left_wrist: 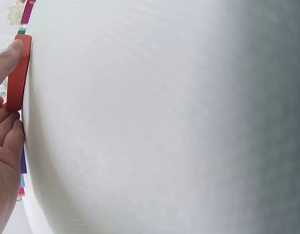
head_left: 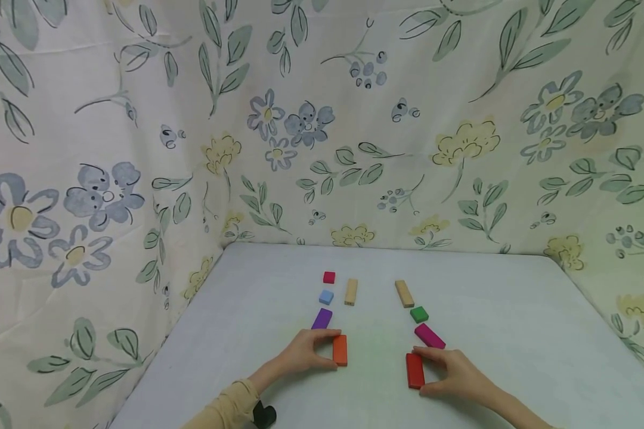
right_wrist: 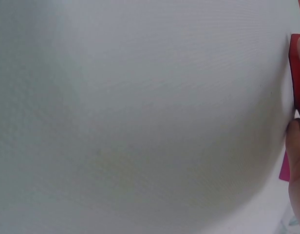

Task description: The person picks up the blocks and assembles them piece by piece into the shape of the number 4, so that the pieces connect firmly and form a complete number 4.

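Pinching an oblong orange block [head_left: 340,350] by its ends in the left hand [head_left: 302,351] and a smooth red block [head_left: 415,370] in the right hand [head_left: 456,372], on a white, faintly textured table [head_left: 375,387].

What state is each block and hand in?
Left hand: pinching the orange block
Right hand: pinching the red block
Orange block: held by its ends
Red block: held by its ends
Purple block: not held
Blue block: untouched
Small pink-red block: untouched
Green block: untouched
Magenta block: not held
Left wooden block: untouched
Right wooden block: untouched
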A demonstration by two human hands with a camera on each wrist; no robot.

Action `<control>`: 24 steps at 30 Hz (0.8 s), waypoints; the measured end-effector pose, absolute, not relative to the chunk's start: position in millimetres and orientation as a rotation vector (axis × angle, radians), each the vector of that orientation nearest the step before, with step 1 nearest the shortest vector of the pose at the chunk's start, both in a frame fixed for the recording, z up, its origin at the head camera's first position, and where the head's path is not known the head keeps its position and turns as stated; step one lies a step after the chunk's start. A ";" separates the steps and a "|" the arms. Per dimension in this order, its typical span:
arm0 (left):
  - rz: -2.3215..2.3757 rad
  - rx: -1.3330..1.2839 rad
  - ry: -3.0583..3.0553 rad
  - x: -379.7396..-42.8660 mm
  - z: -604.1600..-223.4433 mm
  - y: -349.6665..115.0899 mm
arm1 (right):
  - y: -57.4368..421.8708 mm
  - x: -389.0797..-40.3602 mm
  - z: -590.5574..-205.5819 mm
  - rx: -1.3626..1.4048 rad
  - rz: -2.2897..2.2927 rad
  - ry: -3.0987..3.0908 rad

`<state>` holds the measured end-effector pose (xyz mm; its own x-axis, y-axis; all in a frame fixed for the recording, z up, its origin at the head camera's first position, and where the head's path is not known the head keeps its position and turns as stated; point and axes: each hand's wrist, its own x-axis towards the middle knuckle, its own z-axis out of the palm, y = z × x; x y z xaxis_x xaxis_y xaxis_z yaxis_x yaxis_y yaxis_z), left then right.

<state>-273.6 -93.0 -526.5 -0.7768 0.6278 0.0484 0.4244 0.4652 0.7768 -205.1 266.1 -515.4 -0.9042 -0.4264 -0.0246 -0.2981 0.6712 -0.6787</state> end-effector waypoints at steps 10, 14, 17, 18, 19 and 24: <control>1.277 0.902 2.448 -272.4 -526.4 -92.9 | 266.1 -204.9 -512.5 -0.589 -1.098 2.693; 1.292 0.900 2.440 -270.8 -524.3 -93.3 | 266.1 -205.3 -510.2 -0.603 -1.121 2.678; 1.296 0.897 2.437 -270.0 -523.1 -93.7 | 265.4 -206.0 -508.7 -0.611 -1.158 2.650; 1.298 0.894 2.435 -269.9 -523.0 -93.8 | 265.0 -206.1 -507.9 -0.617 -1.177 2.636; 1.299 0.891 2.434 -269.7 -522.7 -94.0 | 264.6 -206.2 -507.4 -0.625 -1.191 2.628; 1.285 0.893 2.446 -269.3 -520.7 -94.4 | 262.5 -206.0 -503.9 -0.655 -1.244 2.600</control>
<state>-269.3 -94.4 -520.7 -0.7854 0.6149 0.0703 0.4068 0.4273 0.8074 -206.0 262.5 -503.9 -0.8852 -0.4646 0.0225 -0.3089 0.5511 -0.7751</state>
